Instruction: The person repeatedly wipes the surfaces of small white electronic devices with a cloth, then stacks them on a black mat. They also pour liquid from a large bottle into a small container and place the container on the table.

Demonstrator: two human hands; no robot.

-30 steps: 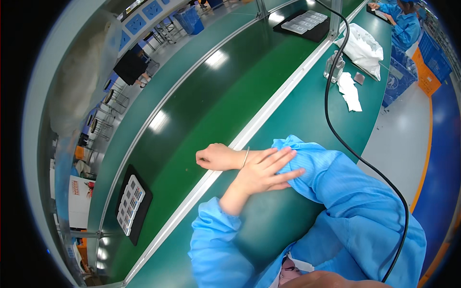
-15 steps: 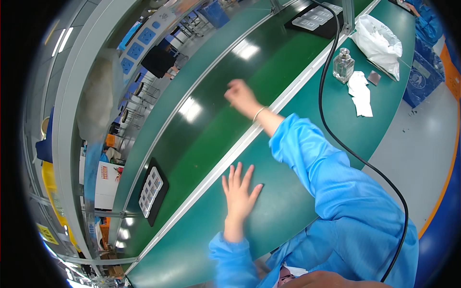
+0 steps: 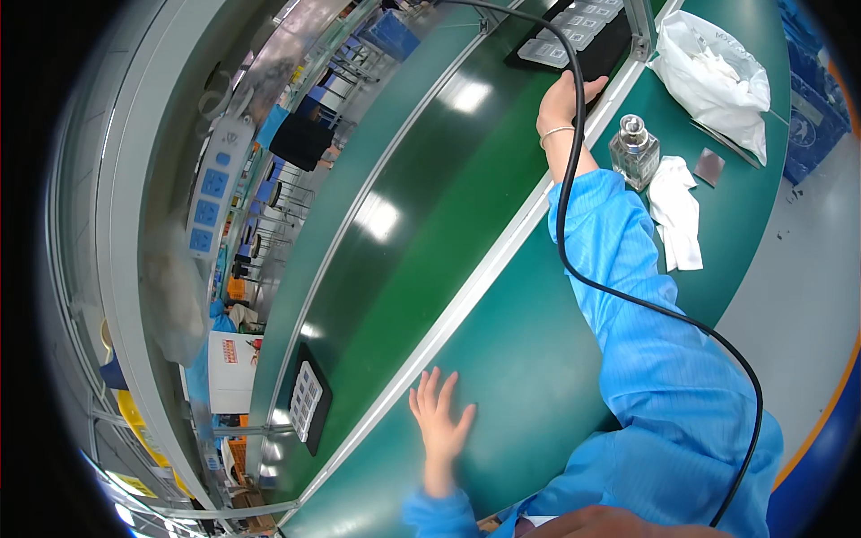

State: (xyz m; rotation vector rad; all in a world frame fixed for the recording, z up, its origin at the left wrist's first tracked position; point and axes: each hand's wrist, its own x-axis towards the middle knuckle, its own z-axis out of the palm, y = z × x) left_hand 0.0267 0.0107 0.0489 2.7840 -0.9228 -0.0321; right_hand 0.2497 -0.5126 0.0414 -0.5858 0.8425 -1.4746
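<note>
My left hand (image 3: 437, 421) is low over the green tabletop (image 3: 511, 359), fingers spread and nothing in it. Stretched out to the far right, my right hand (image 3: 558, 103) is at the near edge of a black tray (image 3: 613, 54) with white compartmented pieces (image 3: 574, 34) on it. Its thumb stands apart from the other fingers, which are partly covered by a black cable (image 3: 571, 170); whether they touch the tray I cannot make out. The cable crosses in front of my right wrist and sleeve.
A glass bottle (image 3: 635, 152), a white cloth (image 3: 674, 211), a small brownish square (image 3: 708, 167) and a white plastic bag (image 3: 708, 76) are at the right. Another black tray (image 3: 321, 414) of white pieces lies on the green belt (image 3: 404, 269). A metal rail (image 3: 457, 300) divides belt and tabletop.
My right hand has moved from over the middle of the belt to the far tray's edge. My left hand stays spread over the tabletop. The view has shifted.
</note>
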